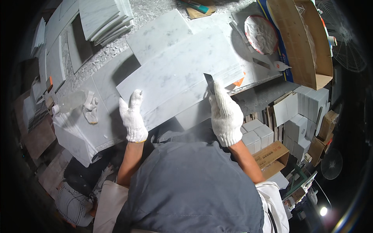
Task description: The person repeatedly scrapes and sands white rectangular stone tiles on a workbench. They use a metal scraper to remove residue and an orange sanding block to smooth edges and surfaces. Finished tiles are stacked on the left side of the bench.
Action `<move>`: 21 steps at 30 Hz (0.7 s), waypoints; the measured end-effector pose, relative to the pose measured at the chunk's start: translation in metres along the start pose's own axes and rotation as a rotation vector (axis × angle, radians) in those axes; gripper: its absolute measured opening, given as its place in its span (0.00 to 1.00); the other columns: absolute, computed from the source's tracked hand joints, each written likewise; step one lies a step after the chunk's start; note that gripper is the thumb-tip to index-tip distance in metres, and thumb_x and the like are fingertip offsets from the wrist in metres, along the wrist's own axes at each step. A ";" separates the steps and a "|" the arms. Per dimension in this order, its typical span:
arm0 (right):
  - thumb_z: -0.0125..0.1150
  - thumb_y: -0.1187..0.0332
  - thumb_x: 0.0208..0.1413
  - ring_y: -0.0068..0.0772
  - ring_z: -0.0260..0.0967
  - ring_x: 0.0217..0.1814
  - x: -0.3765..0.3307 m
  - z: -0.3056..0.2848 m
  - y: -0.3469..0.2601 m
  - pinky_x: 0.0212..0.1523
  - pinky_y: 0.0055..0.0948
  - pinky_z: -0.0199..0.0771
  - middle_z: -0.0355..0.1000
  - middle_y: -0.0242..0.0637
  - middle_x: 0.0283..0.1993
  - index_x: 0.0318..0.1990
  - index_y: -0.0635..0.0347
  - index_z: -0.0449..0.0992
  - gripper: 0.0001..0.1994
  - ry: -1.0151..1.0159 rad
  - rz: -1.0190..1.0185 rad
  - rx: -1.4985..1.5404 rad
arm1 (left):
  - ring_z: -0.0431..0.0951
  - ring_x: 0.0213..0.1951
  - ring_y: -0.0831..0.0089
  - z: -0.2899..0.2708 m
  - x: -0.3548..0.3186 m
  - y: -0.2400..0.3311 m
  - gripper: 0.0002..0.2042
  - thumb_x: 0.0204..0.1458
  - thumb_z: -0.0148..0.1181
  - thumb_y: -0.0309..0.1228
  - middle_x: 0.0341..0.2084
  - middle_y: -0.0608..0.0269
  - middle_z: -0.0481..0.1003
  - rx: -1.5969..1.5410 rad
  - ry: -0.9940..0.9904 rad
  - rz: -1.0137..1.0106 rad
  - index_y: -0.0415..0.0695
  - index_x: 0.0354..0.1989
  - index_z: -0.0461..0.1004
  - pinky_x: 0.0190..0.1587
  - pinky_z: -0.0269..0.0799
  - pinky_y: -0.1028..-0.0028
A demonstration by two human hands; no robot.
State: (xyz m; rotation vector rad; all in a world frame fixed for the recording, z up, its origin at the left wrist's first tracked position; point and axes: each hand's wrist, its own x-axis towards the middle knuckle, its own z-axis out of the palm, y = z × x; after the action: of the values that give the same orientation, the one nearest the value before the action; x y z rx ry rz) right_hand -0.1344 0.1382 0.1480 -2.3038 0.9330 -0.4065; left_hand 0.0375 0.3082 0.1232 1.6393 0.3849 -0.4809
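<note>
Both gloved hands reach forward, left hand (132, 115) flat with fingers spread, right hand (225, 114) curled closed.

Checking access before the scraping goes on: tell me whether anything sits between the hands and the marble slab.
Nothing visible does. The left hand lies flat on the marble slab, and the right hand holds a dark scraper blade against its surface near the right end.

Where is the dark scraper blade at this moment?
In the head view, the scraper blade stands right of centre, gripped in the gloved right hand, its edge on the white marble slab just left of an orange wedge.
</note>
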 end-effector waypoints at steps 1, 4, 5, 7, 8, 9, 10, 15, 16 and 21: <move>0.63 0.78 0.60 0.44 0.81 0.41 0.000 0.000 0.000 0.44 0.32 0.79 0.81 0.47 0.43 0.64 0.61 0.75 0.23 -0.011 0.029 0.016 | 0.77 0.55 0.70 0.000 0.000 0.000 0.29 0.61 0.65 0.28 0.55 0.55 0.75 -0.009 -0.005 -0.001 0.29 0.67 0.60 0.63 0.69 0.70; 0.63 0.78 0.60 0.44 0.80 0.39 0.002 0.001 0.006 0.43 0.33 0.79 0.81 0.47 0.42 0.64 0.59 0.74 0.24 -0.012 0.038 0.052 | 0.77 0.56 0.71 0.000 -0.001 0.000 0.31 0.61 0.65 0.28 0.55 0.55 0.75 -0.009 0.002 -0.010 0.28 0.68 0.58 0.63 0.69 0.70; 0.63 0.77 0.60 0.44 0.80 0.39 0.002 0.002 0.009 0.42 0.33 0.79 0.81 0.47 0.42 0.65 0.59 0.74 0.24 -0.013 0.037 0.025 | 0.77 0.56 0.71 -0.001 -0.002 0.000 0.32 0.61 0.65 0.29 0.55 0.55 0.75 0.021 0.010 0.000 0.28 0.68 0.57 0.63 0.69 0.70; 0.62 0.74 0.62 0.43 0.79 0.35 0.001 0.006 0.014 0.39 0.32 0.78 0.80 0.46 0.40 0.65 0.56 0.74 0.23 -0.030 0.043 -0.031 | 0.76 0.57 0.71 -0.002 -0.003 0.000 0.33 0.61 0.65 0.29 0.56 0.55 0.75 0.019 -0.024 -0.008 0.28 0.69 0.56 0.64 0.68 0.70; 0.62 0.74 0.62 0.43 0.79 0.34 0.000 0.009 0.015 0.38 0.32 0.78 0.80 0.45 0.39 0.66 0.56 0.74 0.23 -0.010 0.032 -0.033 | 0.76 0.57 0.71 -0.002 -0.004 0.001 0.33 0.61 0.65 0.29 0.56 0.55 0.75 0.043 -0.040 0.034 0.28 0.69 0.55 0.64 0.68 0.70; 0.62 0.73 0.62 0.43 0.79 0.34 -0.001 0.012 0.016 0.38 0.32 0.78 0.80 0.45 0.39 0.66 0.56 0.73 0.23 0.014 0.019 -0.036 | 0.76 0.58 0.70 -0.001 -0.004 0.001 0.32 0.61 0.65 0.29 0.56 0.56 0.74 0.026 -0.024 -0.008 0.29 0.69 0.56 0.65 0.68 0.70; 0.62 0.73 0.62 0.43 0.79 0.34 -0.002 0.014 0.016 0.37 0.32 0.78 0.80 0.45 0.39 0.66 0.56 0.73 0.23 0.043 0.004 -0.041 | 0.75 0.58 0.70 -0.001 -0.004 0.001 0.32 0.62 0.65 0.29 0.57 0.56 0.74 0.020 -0.010 -0.013 0.29 0.69 0.57 0.65 0.67 0.70; 0.58 0.75 0.59 0.34 0.76 0.28 -0.006 0.016 0.006 0.29 0.31 0.76 0.78 0.36 0.38 0.71 0.50 0.67 0.31 0.159 -0.110 -0.048 | 0.72 0.62 0.68 0.003 -0.005 0.003 0.41 0.61 0.66 0.36 0.62 0.50 0.71 0.015 -0.034 -0.011 0.26 0.72 0.48 0.68 0.62 0.69; 0.60 0.76 0.59 0.39 0.77 0.38 -0.008 0.014 0.003 0.38 0.32 0.77 0.78 0.41 0.44 0.69 0.54 0.68 0.28 0.123 -0.074 -0.041 | 0.73 0.61 0.68 0.003 -0.005 0.003 0.36 0.61 0.66 0.33 0.60 0.53 0.72 0.013 0.030 -0.034 0.27 0.70 0.53 0.67 0.64 0.69; 0.62 0.77 0.61 0.49 0.77 0.60 -0.019 0.006 -0.006 0.58 0.35 0.77 0.77 0.51 0.58 0.65 0.63 0.72 0.24 -0.041 0.066 -0.071 | 0.74 0.59 0.70 0.004 -0.004 0.003 0.34 0.61 0.66 0.30 0.58 0.55 0.74 0.016 -0.001 -0.001 0.28 0.69 0.55 0.66 0.66 0.70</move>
State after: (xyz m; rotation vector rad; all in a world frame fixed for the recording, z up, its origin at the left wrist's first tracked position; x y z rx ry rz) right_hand -0.1413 0.1576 0.1464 -2.3286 1.0156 -0.3019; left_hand 0.0355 0.3044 0.1276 1.6547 0.3821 -0.4862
